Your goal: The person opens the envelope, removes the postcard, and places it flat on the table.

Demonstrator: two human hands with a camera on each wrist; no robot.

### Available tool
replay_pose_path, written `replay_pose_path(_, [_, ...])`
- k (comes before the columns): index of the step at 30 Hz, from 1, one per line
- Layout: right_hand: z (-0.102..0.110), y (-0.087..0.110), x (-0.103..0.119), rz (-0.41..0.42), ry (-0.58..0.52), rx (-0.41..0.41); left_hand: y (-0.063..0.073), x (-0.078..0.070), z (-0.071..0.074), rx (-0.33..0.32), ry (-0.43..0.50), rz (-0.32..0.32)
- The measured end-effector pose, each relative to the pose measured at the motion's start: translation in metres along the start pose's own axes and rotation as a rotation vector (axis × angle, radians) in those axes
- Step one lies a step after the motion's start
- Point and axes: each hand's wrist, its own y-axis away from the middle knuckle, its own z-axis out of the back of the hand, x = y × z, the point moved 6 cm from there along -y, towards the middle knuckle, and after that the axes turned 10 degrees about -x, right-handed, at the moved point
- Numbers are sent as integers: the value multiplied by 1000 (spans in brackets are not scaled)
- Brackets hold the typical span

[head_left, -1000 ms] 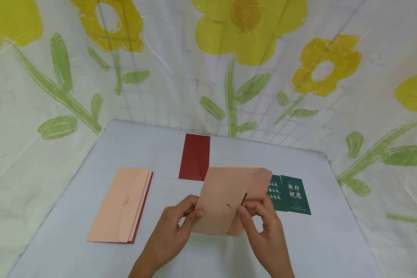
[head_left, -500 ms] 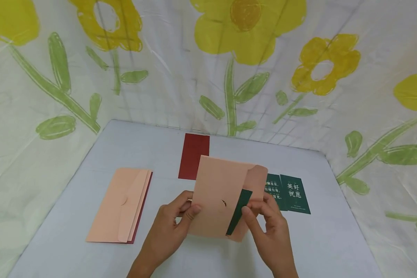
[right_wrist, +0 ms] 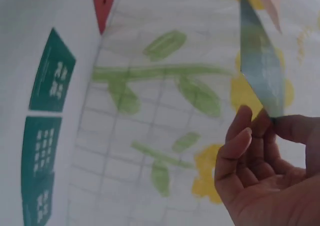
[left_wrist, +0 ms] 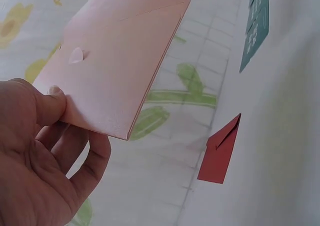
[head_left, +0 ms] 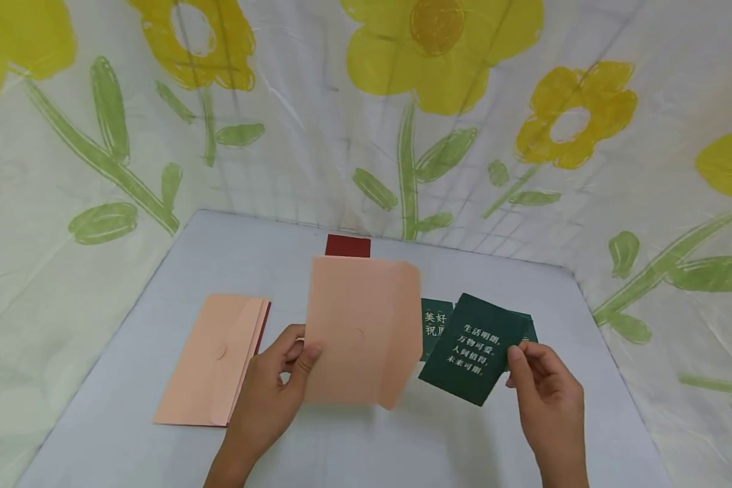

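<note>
My left hand pinches the left edge of a pink envelope, held up above the table with its flap side to the right. In the left wrist view, thumb and fingers clasp the envelope near a corner. My right hand pinches a dark green card with white Chinese writing by its right corner. That card is in the air, apart from the envelope. Seen from the right wrist, the card stands almost edge-on between thumb and fingers.
Several green cards lie on the table behind the held card, partly covered by it. A red envelope lies at the back, mostly hidden by the pink one. To the left sits a stack of pink envelopes with dark red beneath. A flowered curtain surrounds the table.
The green card came out of the pink envelope in my right hand, which moved right. My left hand shifted left with the envelope, which now covers more of the red one.
</note>
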Motion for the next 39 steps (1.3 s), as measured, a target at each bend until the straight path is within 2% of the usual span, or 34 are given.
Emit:
replay_pose_path(3, [-2, -9, -16, 24, 186, 83, -2, 1, 5, -26, -9, 11])
replay_pose_path(7, [-17, -15, -47, 44, 378, 269, -3, 3, 7, -34, -8, 20])
replay_pose_path(10, [-29, -13, -71, 29, 440, 396, -3, 4, 7, -29, -5, 27])
replay_pose_path(13, [-37, -9, -92, -7, 481, 459, -2, 4, 7, -21, -4, 35])
replay_pose_path(17, [-42, -5, -108, -40, 517, 479, -2, 5, 6, -17, -8, 39])
replay_pose_path(23, [-46, -1, -119, -68, 588, 479, -2, 5, 6, -13, -4, 33])
replay_pose_path(29, [-51, 2, -123, -74, 605, 502, -2, 5, 6, -4, 0, 40])
replay_pose_path(39, [-51, 3, -121, -56, 631, 488, -3, 6, 4, 4, -1, 45])
